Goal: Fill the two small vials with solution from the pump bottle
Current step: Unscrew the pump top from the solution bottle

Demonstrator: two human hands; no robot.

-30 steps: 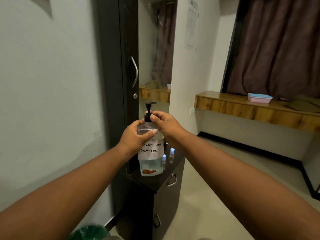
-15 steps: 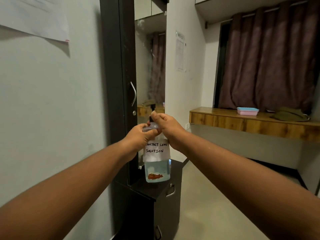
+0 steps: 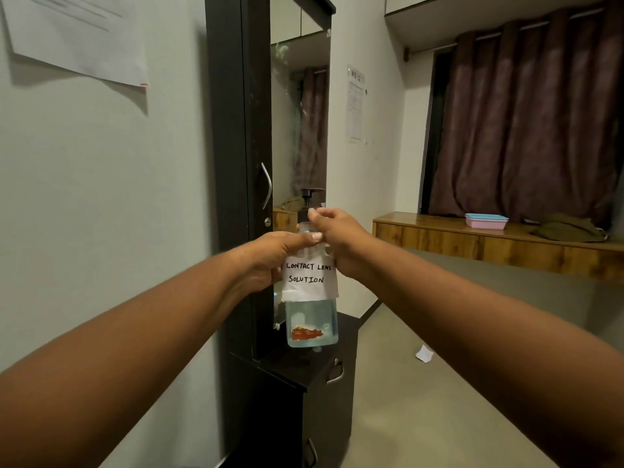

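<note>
The clear pump bottle (image 3: 311,325), with a paper label reading "CONTACT LENS SOLUTION" and bluish liquid in its lower part, is held up above the black cabinet top (image 3: 297,366). My left hand (image 3: 270,256) grips the bottle's shoulder from the left, thumb across the front. My right hand (image 3: 337,238) pinches the black pump collar at the neck; the pump head (image 3: 310,194) sticks up above my fingers. The two small vials are hidden behind the bottle; only a bluish bit shows at its left edge.
A tall black cabinet with a mirror (image 3: 300,130) and a door handle (image 3: 267,189) stands right behind the bottle. Drawer handles (image 3: 336,373) face right. A wooden ledge (image 3: 489,244) carries a pink and blue box (image 3: 486,220). A paper scrap (image 3: 423,353) lies on the floor.
The view has tilted upward and the bottle has come up off the cabinet top. The two vials seen beside it a second ago are now covered by the bottle. Both hands keep their hold.
</note>
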